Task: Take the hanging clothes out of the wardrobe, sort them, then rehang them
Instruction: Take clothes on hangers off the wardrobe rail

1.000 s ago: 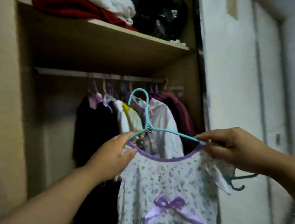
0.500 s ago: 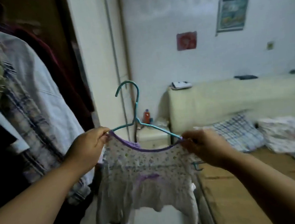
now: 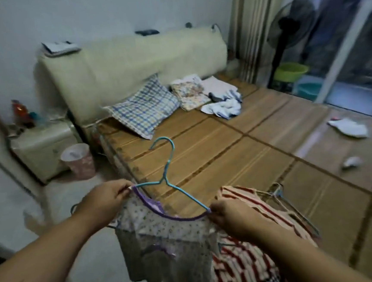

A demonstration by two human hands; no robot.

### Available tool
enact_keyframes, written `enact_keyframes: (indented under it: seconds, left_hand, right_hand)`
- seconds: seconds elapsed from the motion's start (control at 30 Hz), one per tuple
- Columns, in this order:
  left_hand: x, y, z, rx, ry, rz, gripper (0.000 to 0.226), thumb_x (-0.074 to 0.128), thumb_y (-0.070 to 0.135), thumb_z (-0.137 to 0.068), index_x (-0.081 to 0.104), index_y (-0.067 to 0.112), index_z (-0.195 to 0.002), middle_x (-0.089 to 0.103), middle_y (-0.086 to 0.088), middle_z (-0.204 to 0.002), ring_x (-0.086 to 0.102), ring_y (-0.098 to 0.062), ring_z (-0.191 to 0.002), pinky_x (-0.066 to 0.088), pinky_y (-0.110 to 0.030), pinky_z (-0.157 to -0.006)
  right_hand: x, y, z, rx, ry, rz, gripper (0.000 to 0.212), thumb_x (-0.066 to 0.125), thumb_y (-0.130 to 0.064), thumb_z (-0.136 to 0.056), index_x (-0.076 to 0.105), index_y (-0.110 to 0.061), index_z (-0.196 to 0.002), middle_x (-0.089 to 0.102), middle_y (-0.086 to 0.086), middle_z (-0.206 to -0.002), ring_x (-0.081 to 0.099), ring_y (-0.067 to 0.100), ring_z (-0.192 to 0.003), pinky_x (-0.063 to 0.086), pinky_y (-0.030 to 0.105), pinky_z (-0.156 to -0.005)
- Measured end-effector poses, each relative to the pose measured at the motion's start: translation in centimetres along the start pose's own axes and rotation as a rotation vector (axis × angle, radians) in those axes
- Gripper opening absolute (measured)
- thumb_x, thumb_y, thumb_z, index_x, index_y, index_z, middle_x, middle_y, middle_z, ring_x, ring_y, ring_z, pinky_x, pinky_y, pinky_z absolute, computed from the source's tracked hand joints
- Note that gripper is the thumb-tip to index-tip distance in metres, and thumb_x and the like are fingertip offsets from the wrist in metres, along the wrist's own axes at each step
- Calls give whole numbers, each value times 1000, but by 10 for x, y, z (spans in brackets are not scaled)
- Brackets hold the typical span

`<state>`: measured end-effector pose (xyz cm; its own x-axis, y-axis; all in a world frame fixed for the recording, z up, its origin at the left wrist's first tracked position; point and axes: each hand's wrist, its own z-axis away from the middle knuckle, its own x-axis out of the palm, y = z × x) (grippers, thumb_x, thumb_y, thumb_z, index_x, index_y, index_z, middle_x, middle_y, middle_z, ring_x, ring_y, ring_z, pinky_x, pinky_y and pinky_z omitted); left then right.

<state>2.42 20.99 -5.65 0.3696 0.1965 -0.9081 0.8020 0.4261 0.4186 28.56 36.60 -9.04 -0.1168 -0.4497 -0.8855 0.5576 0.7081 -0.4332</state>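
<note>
My left fingers and right fingers pinch the dress by its shoulders on the hanger, now carried from the wardrobe to the bed edge beside the striped top, ready for sorting.

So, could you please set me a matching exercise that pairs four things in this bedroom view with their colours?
Things:
1. plastic hanger
2. dress
3. waste bin
4. pillow

Colours:
a. pink
b. blue and white checks
c. pale floral with a purple neckline
d. teal

Pairs: 1-d, 2-c, 3-a, 4-b
</note>
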Motion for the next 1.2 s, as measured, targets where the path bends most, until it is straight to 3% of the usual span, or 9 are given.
enact_keyframes:
  seconds: [0.13,0.27,0.4,0.47,0.63,0.83,1.0,1.1,1.2]
  left_hand:
    - [91,52,-44,72,-206,-27,16,51,28,-95,66,25,-100,69,2,-99,63,-20,-95,48,-31,-78]
    - [156,108,-84,155,-400,-139,20,47,36,-94,62,32,-106,67,5,-101,62,-20,-96,48,-31,-77]
    - [209,158,-133,189,-520,-227,21,43,37,-93,59,34,-106,65,5,-104,60,-20,-97,43,-30,-73]
    - [237,177,-162,173,-550,-222,22,44,40,-91,57,36,-108,66,4,-108,61,-22,-99,46,-31,-77]
    - [296,210,-228,172,-586,-258,24,43,37,-91,58,33,-110,66,-2,-111,62,-25,-101,47,-32,-80]
    - [342,232,-272,109,-507,-239,25,42,33,-91,60,28,-108,65,-5,-114,59,-28,-107,45,-34,-85]
    - [361,238,-289,51,-427,-177,26,43,38,-94,61,26,-109,62,-4,-109,57,-26,-107,46,-36,-87]
    - [370,235,-290,40,-401,-155,28,46,36,-95,57,32,-121,55,-2,-121,52,-23,-114,44,-37,-93]
    - [367,235,-275,72,-400,-132,42,48,35,-94,43,34,-136,44,2,-138,41,-20,-127,36,-37,-102]
  right_hand:
    - [18,85,40,245,-84,-135,19,51,-32,-94,63,-22,-104,67,4,-106,60,21,-100,31,25,-67]
    - [24,160,64,469,-112,-233,15,50,-33,-92,61,-25,-88,64,-5,-84,60,16,-83,39,27,-61]
    - [25,228,57,609,-111,-280,18,48,-35,-94,62,-24,-95,65,-3,-92,62,19,-91,47,30,-73]
    - [25,261,46,655,-111,-292,14,48,-33,-94,60,-27,-92,64,-3,-93,61,19,-91,45,29,-69]
    - [22,333,11,726,-142,-244,23,44,-31,-96,61,-23,-108,66,2,-110,59,21,-102,42,27,-76]
    - [25,385,-26,761,-165,-245,16,41,-32,-97,56,-28,-100,64,3,-118,57,21,-110,35,25,-71]
    - [35,407,-52,780,-72,-283,25,42,-28,-97,60,-20,-114,66,2,-114,60,19,-106,43,26,-80]
    - [41,408,-60,800,-6,-307,26,48,-31,-94,58,-23,-118,65,1,-116,59,19,-107,45,26,-86]
    - [41,399,-62,775,4,-282,46,53,-31,-93,45,-25,-138,54,0,-135,51,19,-122,41,28,-100]
